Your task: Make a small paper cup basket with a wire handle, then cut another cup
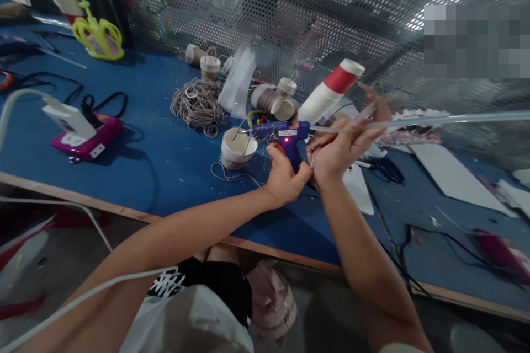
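My left hand (286, 176) is closed around the handle of a blue hot glue gun (295, 149), whose red light is lit. A long translucent glue stick (447, 119) runs out of the gun's rear toward the right edge. My right hand (342, 146) pinches this stick just behind the gun, some of its fingers stretched upward. Beneath the nozzle stands a small paper cup (235, 159) with a loop of grey cord at its rim. The cord (232, 177) trails over the table beside it. Whether the nozzle touches the cup I cannot tell.
Behind the cup lie a heap of grey cord (196, 105), a bundle of clear glue sticks (239, 80) and stacked paper cups (325, 96). At left are a purple power strip (89, 138) and a yellow crown-shaped piece (99, 38). A perforated metal panel (256, 5) closes off the back.
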